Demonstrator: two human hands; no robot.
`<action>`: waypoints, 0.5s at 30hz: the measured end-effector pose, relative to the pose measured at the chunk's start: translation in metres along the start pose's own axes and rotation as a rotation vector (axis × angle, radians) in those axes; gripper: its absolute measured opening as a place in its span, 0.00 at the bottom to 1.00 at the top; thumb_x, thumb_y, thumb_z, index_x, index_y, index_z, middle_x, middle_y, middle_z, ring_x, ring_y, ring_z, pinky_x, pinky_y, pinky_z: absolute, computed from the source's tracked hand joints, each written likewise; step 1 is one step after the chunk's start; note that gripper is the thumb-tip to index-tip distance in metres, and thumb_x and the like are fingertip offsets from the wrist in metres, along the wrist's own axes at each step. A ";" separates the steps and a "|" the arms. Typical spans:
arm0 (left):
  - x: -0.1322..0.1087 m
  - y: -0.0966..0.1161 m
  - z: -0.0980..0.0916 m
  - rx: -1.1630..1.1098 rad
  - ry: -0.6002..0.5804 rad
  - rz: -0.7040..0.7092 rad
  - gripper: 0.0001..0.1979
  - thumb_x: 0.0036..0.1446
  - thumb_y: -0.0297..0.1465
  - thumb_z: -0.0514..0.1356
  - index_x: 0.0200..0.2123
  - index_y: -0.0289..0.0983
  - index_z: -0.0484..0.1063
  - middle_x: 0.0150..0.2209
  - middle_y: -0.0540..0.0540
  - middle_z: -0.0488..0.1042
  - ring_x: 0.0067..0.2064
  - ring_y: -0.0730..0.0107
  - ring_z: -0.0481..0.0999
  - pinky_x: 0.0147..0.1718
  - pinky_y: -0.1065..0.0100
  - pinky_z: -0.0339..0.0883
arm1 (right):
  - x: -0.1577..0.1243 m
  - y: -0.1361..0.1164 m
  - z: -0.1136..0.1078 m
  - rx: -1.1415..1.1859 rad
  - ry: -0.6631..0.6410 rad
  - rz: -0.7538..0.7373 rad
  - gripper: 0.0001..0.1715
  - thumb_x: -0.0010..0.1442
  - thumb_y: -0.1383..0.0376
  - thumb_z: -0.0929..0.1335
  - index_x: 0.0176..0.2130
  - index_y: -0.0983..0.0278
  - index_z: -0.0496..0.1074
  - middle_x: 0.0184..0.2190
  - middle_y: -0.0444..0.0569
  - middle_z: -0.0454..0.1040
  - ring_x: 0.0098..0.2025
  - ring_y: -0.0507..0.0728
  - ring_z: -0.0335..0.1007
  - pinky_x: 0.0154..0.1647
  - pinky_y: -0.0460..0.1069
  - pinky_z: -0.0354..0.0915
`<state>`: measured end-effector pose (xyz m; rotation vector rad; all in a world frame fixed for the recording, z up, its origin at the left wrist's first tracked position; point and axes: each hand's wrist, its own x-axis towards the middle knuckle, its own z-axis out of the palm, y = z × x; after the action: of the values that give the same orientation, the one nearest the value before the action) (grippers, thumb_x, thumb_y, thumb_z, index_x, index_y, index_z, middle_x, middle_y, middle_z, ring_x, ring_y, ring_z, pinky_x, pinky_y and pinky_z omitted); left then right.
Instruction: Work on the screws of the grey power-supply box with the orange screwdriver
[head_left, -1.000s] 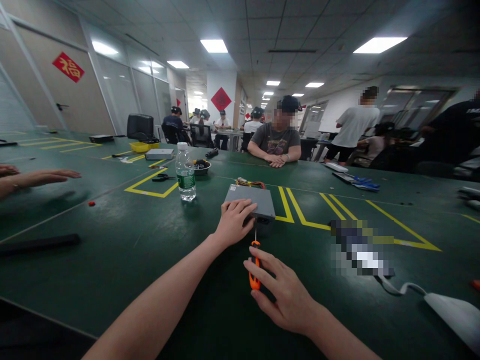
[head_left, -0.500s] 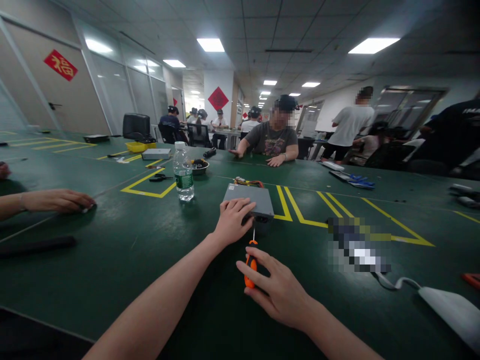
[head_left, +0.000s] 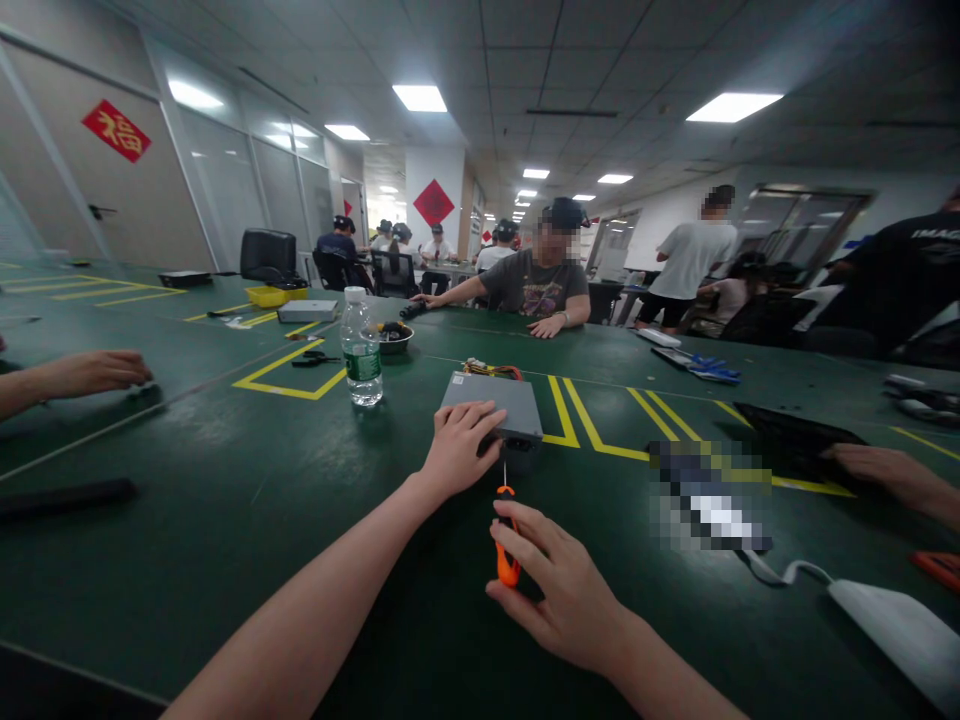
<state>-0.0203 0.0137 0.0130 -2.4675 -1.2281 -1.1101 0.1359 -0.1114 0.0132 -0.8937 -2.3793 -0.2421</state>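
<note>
A grey computer power supply (head_left: 511, 402) lies on the green table, its cable bundle (head_left: 487, 370) at the far side and a dark socket on the side facing me. Across its near left corner my left hand (head_left: 461, 450) is closed, fingers on the top and thumb at the near side. My right hand (head_left: 559, 585) holds an orange and black screwdriver (head_left: 508, 570) by the handle between fingers and thumb. The thin shaft points away from me, and its tip meets the near side of the power supply; the exact contact spot is too small to make out.
Left of the power supply stands a water bottle (head_left: 363, 350), with a metal bowl (head_left: 395, 343) behind it. A pixelated device (head_left: 709, 495) with a white cable lies right. Other people's hands are at the left (head_left: 97, 378) and right (head_left: 892, 475), the latter with a dark panel (head_left: 795, 435).
Another person's hand has brought a dark panel in from the right. The person opposite now reaches to a black object. My fingers have shifted slightly on the screwdriver handle.
</note>
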 end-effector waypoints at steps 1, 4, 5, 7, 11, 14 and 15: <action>0.000 0.000 0.000 0.000 0.002 0.001 0.19 0.55 0.33 0.55 0.51 0.46 0.64 0.53 0.48 0.67 0.53 0.60 0.62 0.49 0.56 0.51 | 0.000 -0.001 -0.001 -0.014 -0.036 -0.011 0.21 0.59 0.61 0.62 0.51 0.64 0.63 0.51 0.59 0.65 0.49 0.59 0.66 0.43 0.53 0.67; 0.000 0.000 0.000 0.005 0.002 0.004 0.19 0.55 0.33 0.55 0.51 0.46 0.64 0.53 0.49 0.67 0.53 0.61 0.62 0.49 0.57 0.51 | 0.001 -0.001 -0.002 -0.054 -0.042 -0.057 0.21 0.59 0.62 0.61 0.52 0.63 0.63 0.51 0.59 0.65 0.47 0.59 0.67 0.41 0.52 0.68; 0.000 0.000 0.000 0.007 0.000 0.004 0.19 0.55 0.33 0.55 0.51 0.46 0.64 0.53 0.49 0.66 0.54 0.61 0.62 0.49 0.57 0.50 | 0.002 -0.001 -0.001 -0.058 -0.006 -0.071 0.20 0.59 0.62 0.62 0.50 0.65 0.64 0.50 0.60 0.66 0.45 0.58 0.68 0.40 0.52 0.68; 0.000 0.000 0.000 0.009 -0.005 0.003 0.19 0.55 0.33 0.55 0.52 0.46 0.63 0.53 0.49 0.66 0.54 0.61 0.61 0.49 0.57 0.50 | 0.003 0.000 0.002 -0.055 0.086 -0.095 0.18 0.59 0.61 0.63 0.46 0.67 0.66 0.48 0.61 0.68 0.39 0.57 0.70 0.36 0.52 0.69; 0.000 0.000 0.001 0.003 0.004 0.001 0.19 0.55 0.33 0.55 0.51 0.46 0.64 0.53 0.49 0.67 0.53 0.62 0.62 0.49 0.57 0.50 | 0.001 0.002 0.007 -0.037 0.197 -0.096 0.13 0.57 0.62 0.65 0.40 0.69 0.65 0.44 0.62 0.71 0.37 0.58 0.70 0.33 0.52 0.69; 0.000 0.000 0.001 0.000 0.009 -0.005 0.19 0.55 0.33 0.56 0.51 0.46 0.64 0.52 0.49 0.67 0.53 0.61 0.63 0.49 0.57 0.50 | -0.001 0.000 0.006 -0.032 0.121 -0.045 0.16 0.58 0.60 0.64 0.43 0.68 0.65 0.46 0.62 0.69 0.41 0.59 0.70 0.36 0.52 0.69; 0.000 0.000 0.001 -0.002 0.009 -0.007 0.19 0.55 0.33 0.55 0.51 0.46 0.64 0.52 0.49 0.67 0.53 0.61 0.62 0.49 0.57 0.50 | -0.001 -0.001 0.004 -0.038 0.069 -0.032 0.18 0.58 0.59 0.63 0.45 0.68 0.64 0.47 0.62 0.68 0.42 0.59 0.70 0.37 0.52 0.69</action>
<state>-0.0194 0.0143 0.0123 -2.4594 -1.2345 -1.1232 0.1336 -0.1116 0.0091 -0.8514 -2.3331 -0.3260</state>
